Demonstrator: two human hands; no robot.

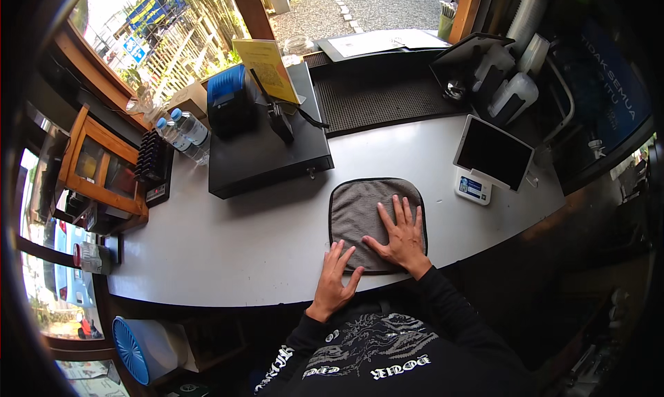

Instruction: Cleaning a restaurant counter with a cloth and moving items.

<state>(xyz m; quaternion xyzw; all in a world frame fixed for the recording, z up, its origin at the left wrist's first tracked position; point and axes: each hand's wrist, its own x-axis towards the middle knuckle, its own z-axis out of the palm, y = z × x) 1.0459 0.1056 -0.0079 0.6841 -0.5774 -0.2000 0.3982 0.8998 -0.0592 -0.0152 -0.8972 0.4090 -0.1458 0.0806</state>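
Note:
A grey cloth [358,205] with a dark edging lies spread flat on the white countertop [233,246], close to its near edge. My right hand [402,236] rests palm down on the cloth's right part, fingers spread. At the cloth's lower left corner is my left hand [336,280], its fingers apart and its fingertips at the cloth's edge. Neither hand grips anything.
Beyond the cloth to the left stands a black cash drawer [270,163] bearing a blue and black printer [228,101] and a yellow sign [267,67]. Water bottles [189,132] stand beside it. A tablet on a white stand [493,153] is at the right, a black bar mat [384,98] at the back.

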